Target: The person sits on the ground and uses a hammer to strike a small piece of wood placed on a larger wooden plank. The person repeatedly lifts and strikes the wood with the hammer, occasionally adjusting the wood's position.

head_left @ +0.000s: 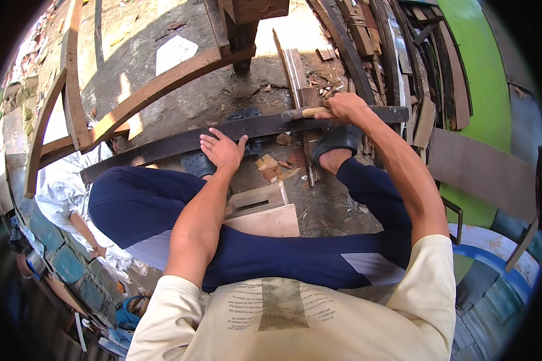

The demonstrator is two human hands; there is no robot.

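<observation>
A long dark wooden beam point(162, 149) lies across in front of my knees, slightly slanted. My left hand point(224, 150) rests on its near edge, fingers spread, holding nothing. Toward the beam's right part, my right hand point(346, 108) is wrapped around the light wooden handle of a hammer point(310, 112). The hammer's head points left and lies over the beam, close to its top face; whether it touches cannot be made out. Beneath the beam, a dark clog point(337, 141) shows on my right foot, and the other clog is partly hidden.
A small wooden box point(265, 221) sits between my legs, with wood scraps point(270, 166) beyond it. A timber frame point(156, 84) stands at the upper left. Stacked planks point(397, 54) and a green panel point(479, 66) line the right. Someone in white point(66, 186) is at the left.
</observation>
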